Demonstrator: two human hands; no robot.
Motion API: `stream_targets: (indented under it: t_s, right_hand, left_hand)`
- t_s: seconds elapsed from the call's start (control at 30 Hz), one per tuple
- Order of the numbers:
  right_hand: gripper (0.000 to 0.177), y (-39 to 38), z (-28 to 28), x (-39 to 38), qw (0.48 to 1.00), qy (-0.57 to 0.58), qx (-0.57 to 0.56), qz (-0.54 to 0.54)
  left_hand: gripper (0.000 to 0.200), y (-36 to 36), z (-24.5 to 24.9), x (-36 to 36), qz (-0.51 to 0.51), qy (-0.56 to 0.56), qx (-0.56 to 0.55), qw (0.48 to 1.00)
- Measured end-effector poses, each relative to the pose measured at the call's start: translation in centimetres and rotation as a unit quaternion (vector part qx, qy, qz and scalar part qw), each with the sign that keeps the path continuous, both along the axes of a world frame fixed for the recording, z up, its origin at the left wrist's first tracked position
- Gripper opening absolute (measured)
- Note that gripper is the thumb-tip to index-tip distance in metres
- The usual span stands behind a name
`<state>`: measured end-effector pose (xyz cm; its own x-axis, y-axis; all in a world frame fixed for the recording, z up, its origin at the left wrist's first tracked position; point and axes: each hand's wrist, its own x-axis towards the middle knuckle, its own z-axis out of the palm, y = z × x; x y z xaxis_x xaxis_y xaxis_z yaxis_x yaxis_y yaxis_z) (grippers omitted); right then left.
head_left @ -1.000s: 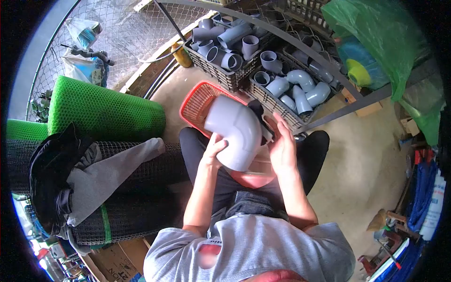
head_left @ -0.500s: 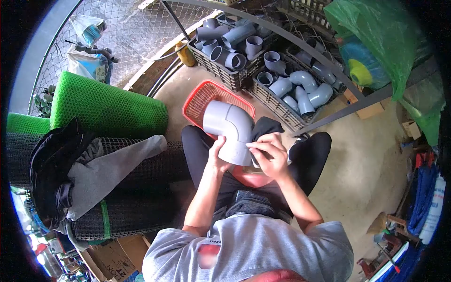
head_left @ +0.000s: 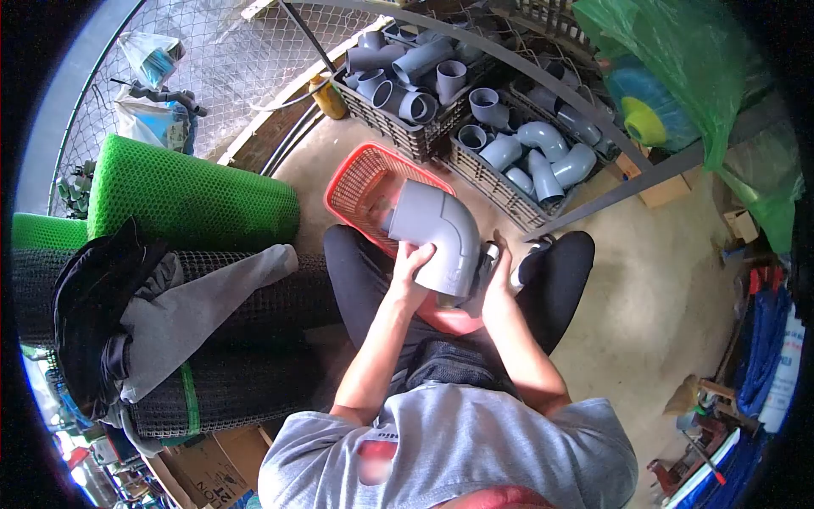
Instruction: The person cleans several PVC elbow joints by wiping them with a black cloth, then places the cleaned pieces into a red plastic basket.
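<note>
A large grey plastic pipe elbow (head_left: 432, 229) is tilted above my lap, its upper end over a red basket (head_left: 349, 180). My left hand (head_left: 414, 270) is closed on the elbow's left side, thumb on the outer wall. To the right of the lower end is my right hand (head_left: 500, 280), its fingers curled and partly hidden. A dark thing with a small pale tip (head_left: 492, 251) lies between that hand and the elbow; I cannot make out what it is. Something pinkish red (head_left: 451, 321) shows below the elbow, between my legs.
Black crates (head_left: 398, 131) full of grey pipe fittings stand ahead, behind a metal bar (head_left: 585, 212). Rolls of green mesh (head_left: 195, 187) and black netting (head_left: 254, 339) lie at left, with a jacket (head_left: 102, 314) on top. A green plastic sheet (head_left: 678, 59) hangs at upper right.
The elbow has shifted right and turned slightly. My right hand has left its pinch at the elbow's lower rim and moved beside it. The dark thing above that hand has come down next to the elbow.
</note>
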<state>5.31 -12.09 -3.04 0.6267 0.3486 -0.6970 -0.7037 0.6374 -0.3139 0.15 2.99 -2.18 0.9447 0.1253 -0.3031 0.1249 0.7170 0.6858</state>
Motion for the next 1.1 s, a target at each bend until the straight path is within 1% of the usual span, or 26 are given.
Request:
stream_targets:
  t_s: [0.03, 0.1, 0.13, 0.17, 0.2, 0.23, 0.27, 0.3, 0.37, 0.43, 0.47, 0.5, 0.53, 0.57, 0.63, 0.67, 0.7, 0.77, 0.8, 0.83, 0.9, 0.93, 0.97, 1.03, 1.07, 1.1]
  right_hand:
    - [0.066, 0.0, -1.7, -0.3, 1.0, 0.001, -0.001, -0.003]
    - [0.055, 0.0, -2.9, -1.1, 0.998, 0.01, 0.053, -0.032]
    - [0.052, -0.4, -3.4, -1.6, 0.996, 0.014, 0.077, -0.031]
    - [0.052, -0.4, -2.6, -1.9, 0.996, 0.014, 0.077, -0.03]
    - [0.05, -0.2, -1.3, -2.2, 0.992, -0.039, 0.115, -0.042]
    - [0.047, -0.2, -0.7, -2.5, 0.983, -0.091, 0.152, -0.054]
    - [0.045, -0.1, -2.2, -3.0, 0.986, -0.124, 0.107, -0.039]
    - [0.043, 0.0, -2.9, -2.9, 0.996, -0.093, 0.0, -0.015]
    - [0.043, -0.2, -3.2, -3.0, 0.966, -0.205, -0.145, -0.059]
    - [0.046, -0.4, -0.9, -2.8, 0.909, -0.337, -0.228, -0.095]
    - [0.044, -0.5, 3.0, -3.2, 0.878, -0.41, -0.246, -0.026]
    - [0.044, -0.6, 3.2, -2.7, 0.774, -0.578, -0.251, 0.054]
    - [0.047, -0.1, 5.0, -2.4, 0.627, -0.679, -0.367, 0.107]
    - [0.051, 0.3, 7.0, -2.2, 0.45, -0.745, -0.467, 0.153]
    - [0.054, 0.5, 7.7, -1.3, 0.452, -0.743, -0.465, 0.165]
    - [0.057, 0.8, 7.9, -0.9, 0.453, -0.743, -0.458, 0.181]
    - [0.06, 0.9, 8.2, 0.0, 0.463, -0.75, -0.446, 0.153]
    - [0.064, 1.8, 7.8, 1.3, 0.565, -0.718, -0.399, 0.076]
    - [0.066, 1.7, 7.8, 1.8, 0.584, -0.712, -0.381, 0.083]
    - [0.054, 1.9, 8.0, 2.1, 0.605, -0.705, -0.367, 0.06]
    - [0.042, 1.9, 6.5, 2.4, 0.7, -0.636, -0.32, 0.055]
    - [0.039, 2.1, 5.6, 2.3, 0.741, -0.602, -0.296, 0.026]
    - [0.042, 2.0, 5.1, 2.2, 0.783, -0.55, -0.285, 0.049]
    - [0.045, 2.3, 4.4, 0.7, 0.75, -0.58, -0.317, 0.028]
    - [0.049, 2.5, 4.7, -0.2, 0.689, -0.629, -0.359, 0.018]
    - [0.053, 2.4, 5.2, -0.6, 0.628, -0.673, -0.39, 0.004]
  left_hand:
    - [0.076, -0.1, -0.2, 0.0, -0.003, 0.001, -0.001, 1.0]
    - [0.07, -0.5, 0.5, 0.3, 0.054, 0.006, -0.061, 0.997]
    - [0.072, -0.2, -0.5, 0.5, 0.061, -0.004, -0.051, 0.997]
    - [0.072, 0.0, -1.6, 0.6, 0.061, -0.005, -0.051, 0.997]
    - [0.072, 0.2, -2.4, 0.7, 0.078, -0.049, 0.06, 0.994]
    - [0.071, 0.3, -3.2, 0.8, 0.094, -0.092, 0.171, 0.976]
    - [0.072, 0.3, -0.3, 1.1, 0.104, -0.023, 0.035, 0.994]
    - [0.072, 0.5, -0.4, 1.4, 0.105, -0.025, 0.034, 0.994]
    - [0.071, 0.9, -0.8, 1.6, 0.112, -0.038, 0.071, 0.99]
    - [0.074, 1.3, 0.1, 1.6, 0.113, -0.044, 0.075, 0.99]
    - [0.072, 1.2, 0.7, 1.6, 0.1, -0.048, 0.067, 0.992]
    - [0.07, 1.1, 1.2, 1.4, 0.085, -0.051, 0.058, 0.993]
    - [0.071, 0.9, 1.6, 1.0, 0.06, -0.05, 0.037, 0.996]
    - [0.074, 2.4, -2.8, 0.7, 0.019, -0.066, 0.08, 0.994]
    - [0.077, 1.5, -0.6, 0.4, 0.0, -0.08, 0.03, 0.996]
    - [0.079, 1.3, 0.1, 0.3, 0.0, -0.073, 0.046, 0.996]
    - [0.08, 1.3, 0.3, 0.0, 0.002, -0.066, 0.062, 0.996]
    - [0.092, 1.7, 0.1, -0.7, -0.024, -0.104, 0.176, 0.979]
    - [0.095, 1.6, 0.3, -0.9, -0.016, -0.107, 0.184, 0.977]
    - [0.098, 1.4, 0.5, -1.2, -0.007, -0.109, 0.191, 0.975]
    - [0.098, 1.2, 2.1, -1.5, 0.003, -0.109, 0.208, 0.972]
    - [0.098, 1.2, 2.5, -1.6, 0.013, -0.107, 0.224, 0.968]
    - [0.098, 1.3, 2.6, -1.6, 0.011, -0.106, 0.224, 0.969]
    - [0.097, 1.6, 2.7, -1.4, 0.024, -0.123, 0.252, 0.96]
    - [0.094, 1.4, 2.9, -1.4, 0.04, -0.15, 0.267, 0.951]
    - [0.094, 1.2, 2.1, -1.4, 0.049, -0.143, 0.266, 0.952]
